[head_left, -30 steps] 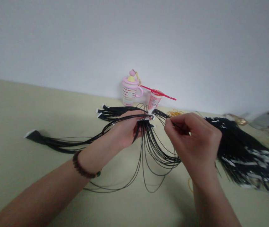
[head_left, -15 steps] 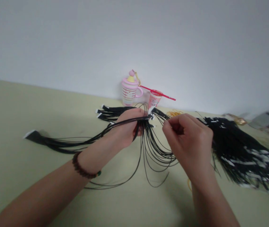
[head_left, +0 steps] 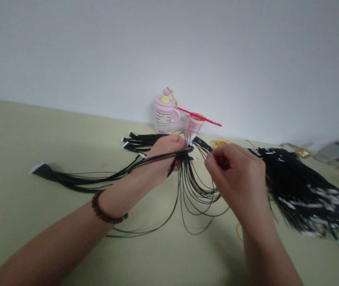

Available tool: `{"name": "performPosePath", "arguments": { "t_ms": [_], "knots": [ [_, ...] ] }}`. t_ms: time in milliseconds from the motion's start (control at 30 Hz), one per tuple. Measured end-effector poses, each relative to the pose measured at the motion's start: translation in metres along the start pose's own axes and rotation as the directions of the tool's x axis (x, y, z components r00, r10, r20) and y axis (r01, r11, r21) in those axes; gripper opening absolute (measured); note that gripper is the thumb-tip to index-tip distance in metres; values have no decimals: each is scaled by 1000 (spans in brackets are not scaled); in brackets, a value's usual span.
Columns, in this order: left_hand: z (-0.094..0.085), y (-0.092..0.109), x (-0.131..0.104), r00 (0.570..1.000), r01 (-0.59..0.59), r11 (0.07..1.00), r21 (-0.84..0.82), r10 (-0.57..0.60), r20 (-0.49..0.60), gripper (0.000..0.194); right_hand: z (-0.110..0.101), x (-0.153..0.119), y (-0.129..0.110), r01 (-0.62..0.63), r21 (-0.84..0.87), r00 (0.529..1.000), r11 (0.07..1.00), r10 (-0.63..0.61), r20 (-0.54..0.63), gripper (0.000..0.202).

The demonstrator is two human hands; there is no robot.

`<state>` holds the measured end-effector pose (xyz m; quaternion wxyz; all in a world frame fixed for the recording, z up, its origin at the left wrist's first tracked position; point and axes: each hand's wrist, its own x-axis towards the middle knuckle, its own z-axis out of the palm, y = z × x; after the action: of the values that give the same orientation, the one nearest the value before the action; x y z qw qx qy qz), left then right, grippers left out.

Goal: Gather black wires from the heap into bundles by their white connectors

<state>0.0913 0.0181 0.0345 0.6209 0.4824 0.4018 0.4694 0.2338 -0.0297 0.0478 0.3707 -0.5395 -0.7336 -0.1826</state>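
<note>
Clasping partly gathered black wires (head_left: pixel 185 162), loops (head_left: pixel 195 234) left loose, the left hand (head_left: pixel 167 154) curls tight; the right hand (head_left: pixel 238 174) pinches, contents unclear.

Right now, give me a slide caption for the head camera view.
Left hand holding black wires, right hand pinched close by, a pink mug and patterned cup behind.

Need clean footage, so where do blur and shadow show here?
In the head view, the pile of wires at right looks blurrier than the mug; in that same view, a soft shadow darkens the table below the right hand.
</note>
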Motion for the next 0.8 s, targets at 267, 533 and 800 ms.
{"name": "performPosePath", "arguments": {
  "t_ms": [267,533,800],
  "knots": [
    [-1,-1,2,999,-17,1000,13,17,33,8,-2,2,2,-7,79,996,997,1,84,12],
    [0,1,-1,998,6,1000,18,-7,58,6,-2,3,1,-20,126,999,992,17,29,10],
    [4,-4,-3,980,127,992,-4,-125,155,5,11,6,5,116,168,993,979,-115,-16,7]
  ]
}}
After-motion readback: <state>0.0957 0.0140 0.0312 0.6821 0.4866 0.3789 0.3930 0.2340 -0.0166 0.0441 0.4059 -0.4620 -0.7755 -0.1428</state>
